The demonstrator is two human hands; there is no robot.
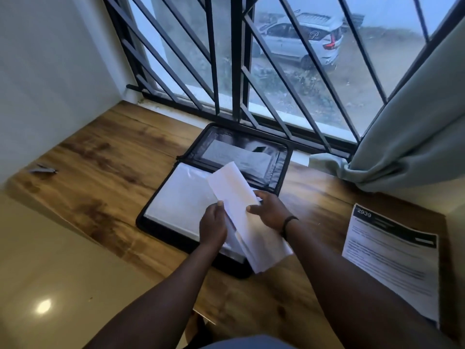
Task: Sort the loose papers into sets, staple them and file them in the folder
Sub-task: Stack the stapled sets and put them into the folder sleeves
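A wooden table (120,157) under the window carries an open black folder (161,230), directly beneath the two hands' grip. Far left of the grip lies a small metal stapler (42,169); well right of it, a printed sheet (392,260). A curtain's hem (327,163) rests beyond, right of the grip.

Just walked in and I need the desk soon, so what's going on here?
A person is filing papers. Both hands, left hand and right hand, hold a set of white sheets over the open black zip folder on the wooden desk. A printed page lies apart on the right; a small stapler sits far left.
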